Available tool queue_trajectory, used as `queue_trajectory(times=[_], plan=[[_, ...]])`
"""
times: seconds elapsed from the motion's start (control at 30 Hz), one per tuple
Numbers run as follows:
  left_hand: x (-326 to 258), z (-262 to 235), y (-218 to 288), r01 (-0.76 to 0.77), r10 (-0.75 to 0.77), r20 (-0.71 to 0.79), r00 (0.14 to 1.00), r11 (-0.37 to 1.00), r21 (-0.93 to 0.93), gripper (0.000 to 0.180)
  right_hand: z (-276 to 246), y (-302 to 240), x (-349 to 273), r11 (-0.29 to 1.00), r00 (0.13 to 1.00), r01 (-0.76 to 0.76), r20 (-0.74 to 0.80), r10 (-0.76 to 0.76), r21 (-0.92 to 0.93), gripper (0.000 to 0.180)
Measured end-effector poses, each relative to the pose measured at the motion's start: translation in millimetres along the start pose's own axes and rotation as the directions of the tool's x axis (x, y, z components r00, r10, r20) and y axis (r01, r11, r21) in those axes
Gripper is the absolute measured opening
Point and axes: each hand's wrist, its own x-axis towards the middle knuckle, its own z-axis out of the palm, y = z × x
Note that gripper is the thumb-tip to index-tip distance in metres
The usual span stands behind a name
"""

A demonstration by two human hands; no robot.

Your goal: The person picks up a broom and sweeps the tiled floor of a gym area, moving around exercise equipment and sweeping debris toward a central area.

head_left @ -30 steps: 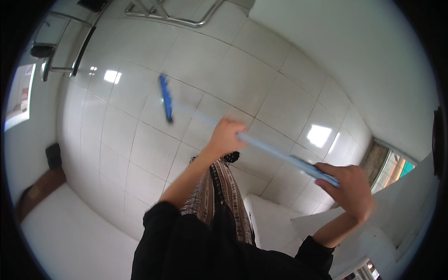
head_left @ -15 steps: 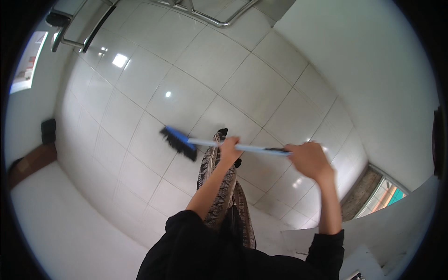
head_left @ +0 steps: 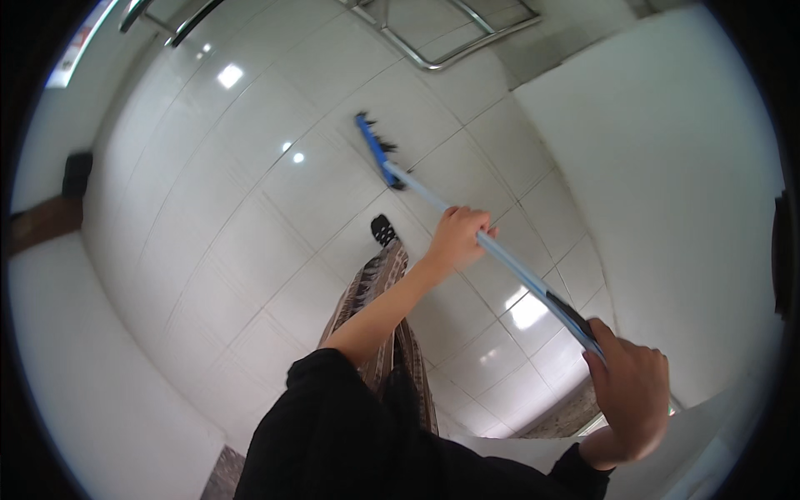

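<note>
A broom with a light blue handle (head_left: 521,268) and a blue head (head_left: 375,150) with black bristles slants across the tiled floor (head_left: 250,242). My left hand (head_left: 458,237) wraps round the handle partway up from the head. Near its top end, by a black grip section, my right hand (head_left: 629,383) is closed on the handle. The head rests on or just above the tiles, ahead of my foot in a dark patterned sock (head_left: 382,230). My patterned trousers (head_left: 379,292) show below my left forearm.
Metal tube legs of furniture (head_left: 429,62) stand at the far side, with more tubing (head_left: 187,25) at the far left. A white wall or panel (head_left: 658,183) borders the floor on the right. Brown and black objects (head_left: 77,175) sit by the left wall. A stone-like sill (head_left: 558,412) lies at lower right.
The broom head has swung from left of my feet forward and to the right. Both hands moved right; my right hand also came lower and nearer. My view has shifted slightly.
</note>
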Motion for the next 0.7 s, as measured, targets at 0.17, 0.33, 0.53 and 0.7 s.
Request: queue_trajectory(times=[0.17,0.33,0.53,0.7], plan=[[-125,-59,-55,0.323,-0.314,-0.073,0.946,0.931,0.172,0.027,45,1,103,0.82,0.866,0.413,0.107,-0.488,0.397,0.021],[-268,-100,-176,0.769,-0.665,-0.387,0.638,0.528,0.36,0.036,197,-159,159,0.761,0.8,0.429,0.185,-0.57,0.487,0.024],[-204,-72,-225,0.581,-0.386,-0.532,0.754,0.769,0.266,0.036,176,-137,188,0.851,0.868,0.291,0.255,-0.427,0.436,0.025],[-10,-8,-155,0.515,-0.523,-0.056,0.851,0.808,0.285,0.055,69,-13,197,0.938,0.98,0.113,0.116,-0.159,0.329,0.021]])
